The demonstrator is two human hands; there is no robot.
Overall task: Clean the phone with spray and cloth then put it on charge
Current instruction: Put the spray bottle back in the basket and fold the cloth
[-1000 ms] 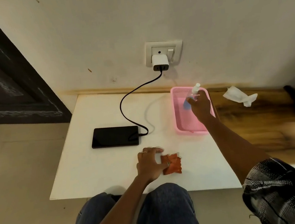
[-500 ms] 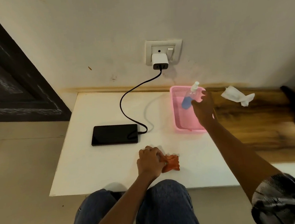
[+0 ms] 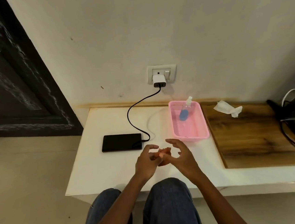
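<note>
The black phone lies flat on the white table, with the black charging cable plugged into its right end. That cable runs up to the white charger in the wall socket. A spray bottle with a blue label lies in the pink basket. The small orange cloth sits just in front of the phone, between my hands. My left hand holds it with curled fingers. My right hand arches its spread fingers over the cloth's right side.
A crumpled white tissue lies on the wooden board to the right of the basket. Dark cables and a black stand are at the far right. A dark door is on the left. My knees are under the table's front edge.
My right hand left the spray bottle in the basket and came back to the cloth. My left hand has gathered the cloth. The camera view shifted downward.
</note>
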